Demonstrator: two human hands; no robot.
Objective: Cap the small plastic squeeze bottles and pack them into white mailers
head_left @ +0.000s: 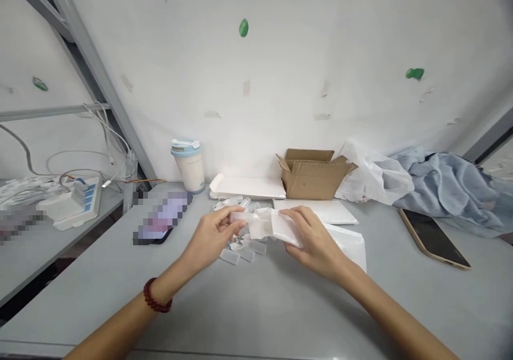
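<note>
My left hand [214,238] pinches a small translucent plastic case [239,217] between thumb and fingers, right by the open mouth of a white envelope. That envelope [285,229], which looks like a padded mailer, is gripped in my right hand [315,240], and its flap [261,226] points left. Beneath and around both hands lies a loose pile of several similar translucent cases [230,256]. Another white mailer [348,242] lies flat on the table, partly behind my right hand, and one more mailer [336,211] lies just beyond it.
A stack of white mailers [252,187] lies near the wall beside an open cardboard box [312,181]. Left stand a lidded paper cup [189,167] and a phone [163,216]. Right are a plastic bag [372,173], blue cloth [444,189] and another phone [435,237].
</note>
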